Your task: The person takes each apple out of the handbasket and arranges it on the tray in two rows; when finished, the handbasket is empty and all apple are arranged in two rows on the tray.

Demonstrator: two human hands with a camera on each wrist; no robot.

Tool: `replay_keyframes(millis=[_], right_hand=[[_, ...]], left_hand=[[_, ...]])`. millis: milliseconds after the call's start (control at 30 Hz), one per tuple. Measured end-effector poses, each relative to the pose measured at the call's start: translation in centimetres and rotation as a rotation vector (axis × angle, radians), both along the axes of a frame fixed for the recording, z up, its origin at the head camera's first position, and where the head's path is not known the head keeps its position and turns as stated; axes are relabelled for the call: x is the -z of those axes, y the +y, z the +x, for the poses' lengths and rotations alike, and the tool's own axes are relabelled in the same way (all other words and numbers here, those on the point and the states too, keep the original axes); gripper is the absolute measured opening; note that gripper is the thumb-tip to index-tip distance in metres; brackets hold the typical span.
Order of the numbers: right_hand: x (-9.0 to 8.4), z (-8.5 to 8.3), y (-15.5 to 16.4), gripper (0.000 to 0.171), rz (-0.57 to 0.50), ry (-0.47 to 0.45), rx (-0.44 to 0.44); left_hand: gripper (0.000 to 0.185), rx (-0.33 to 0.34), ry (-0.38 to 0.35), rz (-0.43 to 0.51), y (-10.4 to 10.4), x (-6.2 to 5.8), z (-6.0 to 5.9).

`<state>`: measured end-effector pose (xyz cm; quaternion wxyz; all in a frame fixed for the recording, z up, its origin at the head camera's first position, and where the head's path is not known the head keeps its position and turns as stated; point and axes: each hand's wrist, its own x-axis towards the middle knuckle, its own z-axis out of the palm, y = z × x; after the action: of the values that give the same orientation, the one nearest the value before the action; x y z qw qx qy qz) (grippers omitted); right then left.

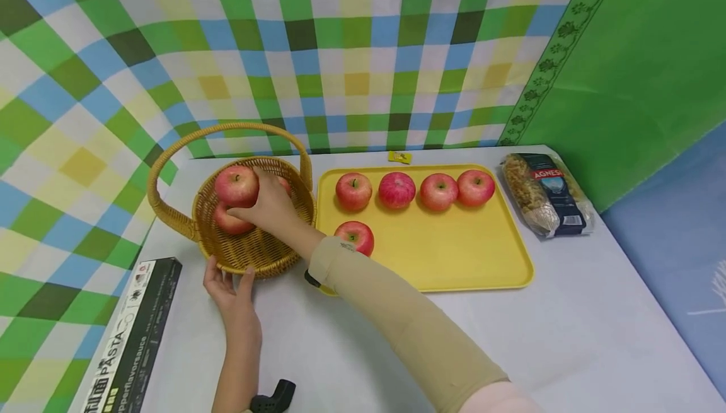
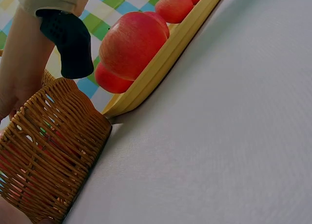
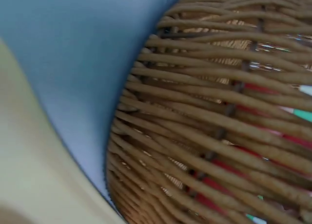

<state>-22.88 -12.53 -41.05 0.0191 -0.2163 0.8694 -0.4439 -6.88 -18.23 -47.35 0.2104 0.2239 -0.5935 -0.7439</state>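
In the head view my right hand (image 1: 269,202) grips a red apple (image 1: 236,186) inside the wicker basket (image 1: 272,268), above another apple (image 1: 229,221). A third apple (image 1: 285,185) shows partly behind that hand. My left hand (image 1: 229,290) touches the basket's near outer side, thumb apart from the fingers. The left wrist view catches only a bit of this hand (image 2: 10,213) low by the wicker wall (image 2: 53,141). Basket weave (image 3: 209,107) fills much of the right wrist view, with red showing through the gaps; the right hand's fingers are out of sight there.
A yellow tray (image 1: 442,255) right of the basket bears several apples, four in a back row and one apple (image 1: 355,236) partly behind the right sleeve. A pasta bag (image 1: 547,193) lies farther right, a yellow packet (image 1: 399,157) behind. A pasta box (image 1: 133,337) lies front left.
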Motion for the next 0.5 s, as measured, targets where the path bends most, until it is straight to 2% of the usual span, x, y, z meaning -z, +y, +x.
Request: replay_keyframes(millis=[267,500], right_hand=[[0.01,-0.79,-0.87,0.085,0.001,0.009,0.055],[-0.13,-0.91,-1.11,0.078,-0.042,-0.039,0.057]], left_hand=[[0.070,-0.002,-0.019,-0.011,0.13,-0.09,0.09],[0.071,-0.002,-0.005,-0.005,0.00,-0.04,0.03]])
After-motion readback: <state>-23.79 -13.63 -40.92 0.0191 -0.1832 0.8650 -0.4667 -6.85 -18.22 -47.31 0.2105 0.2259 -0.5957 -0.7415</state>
